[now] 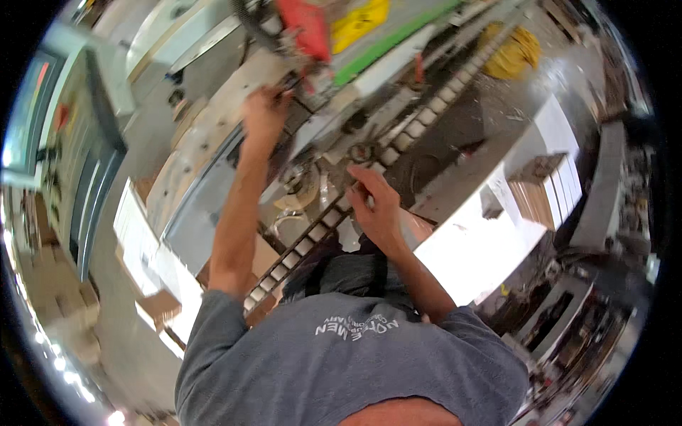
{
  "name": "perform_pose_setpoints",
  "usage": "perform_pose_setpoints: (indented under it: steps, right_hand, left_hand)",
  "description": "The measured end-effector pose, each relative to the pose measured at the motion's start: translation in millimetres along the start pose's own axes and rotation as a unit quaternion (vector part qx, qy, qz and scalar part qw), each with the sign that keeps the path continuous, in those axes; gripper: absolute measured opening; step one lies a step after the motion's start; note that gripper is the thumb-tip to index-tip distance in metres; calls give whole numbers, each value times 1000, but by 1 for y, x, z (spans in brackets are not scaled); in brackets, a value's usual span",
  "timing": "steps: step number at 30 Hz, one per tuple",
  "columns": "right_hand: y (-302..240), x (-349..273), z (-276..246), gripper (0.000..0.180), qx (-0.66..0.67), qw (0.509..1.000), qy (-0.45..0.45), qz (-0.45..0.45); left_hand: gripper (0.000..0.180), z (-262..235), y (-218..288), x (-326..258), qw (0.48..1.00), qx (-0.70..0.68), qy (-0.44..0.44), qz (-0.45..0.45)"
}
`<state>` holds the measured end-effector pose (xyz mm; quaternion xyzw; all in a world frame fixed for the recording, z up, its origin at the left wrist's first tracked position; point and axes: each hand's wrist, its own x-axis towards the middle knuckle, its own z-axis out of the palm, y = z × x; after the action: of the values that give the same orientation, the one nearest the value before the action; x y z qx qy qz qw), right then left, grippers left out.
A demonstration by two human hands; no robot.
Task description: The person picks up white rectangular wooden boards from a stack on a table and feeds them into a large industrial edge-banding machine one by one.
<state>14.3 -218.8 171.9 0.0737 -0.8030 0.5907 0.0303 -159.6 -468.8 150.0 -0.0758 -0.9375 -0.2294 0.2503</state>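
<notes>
My left hand (265,113) reaches far forward to a machine, with its fingers curled closed against a dark part beside the red cover (304,28). Motion blurs it, and I cannot make out what is in its grip. Closer to me, my right hand (375,206) hovers by a slanting conveyor chain (312,238) lined with white pads. Its fingers are bent, index finger and thumb apart, and nothing shows between them. Just beyond its fingertips sits a round dark metal part (361,152). A disc-shaped fitting (297,177) lies between the two hands.
A stack of pale-edged panels (543,192) rests on the white table (465,245) at the right. Another white surface (153,248) with a small brown box (158,307) stands at the left. A yellow bag (513,53) lies at the far right; a grey machine panel (99,149) stands far left.
</notes>
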Motion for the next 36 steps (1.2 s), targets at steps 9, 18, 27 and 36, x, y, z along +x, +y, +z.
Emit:
perform_pose_setpoints:
  steps: [9, 18, 27, 36]
  right_hand:
    - [92, -121, -257, 58, -474, 859, 186, 47]
    - [166, -167, -347, 58, -550, 818, 92, 143]
    - [59, -107, -256, 50, -448, 887, 70, 82]
    - [-30, 67, 35, 47, -281, 877, -216, -325]
  left_hand:
    - [8, -82, 45, -118, 982, -164, 1, -97]
    - [6, -52, 95, -129, 967, -252, -25, -39]
    - [8, -78, 101, -156, 964, -241, -10, -112]
    - [16, -154, 65, -195, 929, -209, 70, -298]
